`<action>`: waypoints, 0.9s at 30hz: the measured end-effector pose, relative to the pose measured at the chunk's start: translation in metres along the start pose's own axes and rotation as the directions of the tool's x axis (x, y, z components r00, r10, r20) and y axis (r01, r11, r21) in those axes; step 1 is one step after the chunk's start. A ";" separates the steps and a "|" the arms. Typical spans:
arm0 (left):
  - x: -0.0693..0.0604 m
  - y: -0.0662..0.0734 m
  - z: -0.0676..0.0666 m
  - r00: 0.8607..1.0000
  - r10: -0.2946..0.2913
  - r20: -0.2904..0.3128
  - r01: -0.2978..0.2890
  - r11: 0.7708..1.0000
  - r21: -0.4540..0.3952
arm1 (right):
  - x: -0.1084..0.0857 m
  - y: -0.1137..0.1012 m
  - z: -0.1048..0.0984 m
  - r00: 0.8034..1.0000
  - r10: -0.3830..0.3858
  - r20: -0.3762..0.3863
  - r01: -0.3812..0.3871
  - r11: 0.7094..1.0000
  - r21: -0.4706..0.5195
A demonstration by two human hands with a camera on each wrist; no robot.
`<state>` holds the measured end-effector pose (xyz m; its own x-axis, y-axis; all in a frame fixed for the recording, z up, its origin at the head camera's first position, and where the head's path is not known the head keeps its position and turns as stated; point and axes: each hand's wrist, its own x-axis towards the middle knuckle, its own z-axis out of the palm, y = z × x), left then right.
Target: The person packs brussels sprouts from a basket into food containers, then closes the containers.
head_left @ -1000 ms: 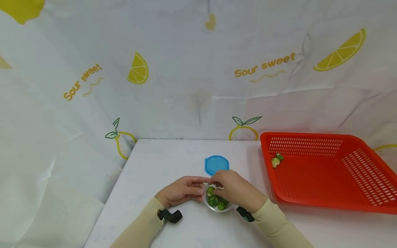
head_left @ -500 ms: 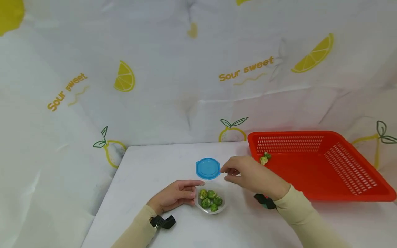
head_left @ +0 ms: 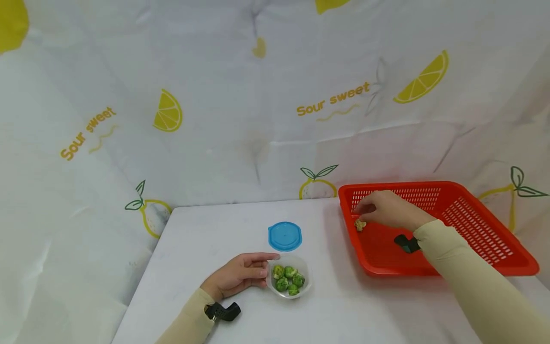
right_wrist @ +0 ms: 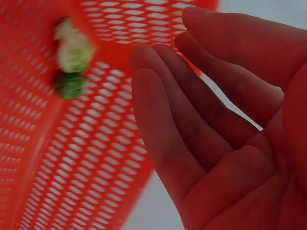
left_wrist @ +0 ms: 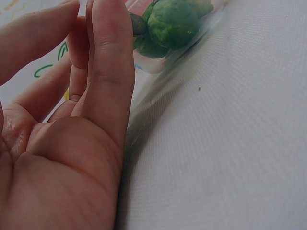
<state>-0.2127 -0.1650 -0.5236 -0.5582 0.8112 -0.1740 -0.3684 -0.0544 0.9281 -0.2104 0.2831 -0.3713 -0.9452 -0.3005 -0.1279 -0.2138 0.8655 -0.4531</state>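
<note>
A small clear plastic bowl (head_left: 290, 296) with several Brussels sprouts (head_left: 289, 279) in it stands on the white table. My left hand (head_left: 240, 276) holds it at its left side, the index finger along the far rim and the thumb on the wall. Part of the bowl, with green sprouts (left_wrist: 172, 24), shows past the fingers in the left wrist view. My right hand (head_left: 388, 209) is over the left part of a red basket (head_left: 494, 241), fingers apart with nothing between them in the right wrist view. Below it, two sprouts (right_wrist: 76, 53) lie by the basket wall.
A blue lid (head_left: 285, 236) lies on the table (head_left: 215, 234) behind the bowl. The basket takes up the table's right side, its raised rim facing the bowl. Behind the table hangs a white cloth (head_left: 232, 114) with lemon prints.
My right hand has left the bowl and moved right and up, into the basket. More sprouts in the bowl are uncovered. My left hand stays at the bowl; the head view has shifted.
</note>
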 end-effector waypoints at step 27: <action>0.001 0.002 0.001 1.000 -0.006 -0.004 0.006 1.000 0.007 | 0.041 0.045 0.022 0.981 0.154 0.119 -0.150 0.988 -0.045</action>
<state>-0.2129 -0.1639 -0.5214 -0.5588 0.8094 -0.1807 -0.3666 -0.0457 0.9292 -0.2535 0.3013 -0.4161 -0.9306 -0.2088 -0.3006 -0.0804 0.9179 -0.3885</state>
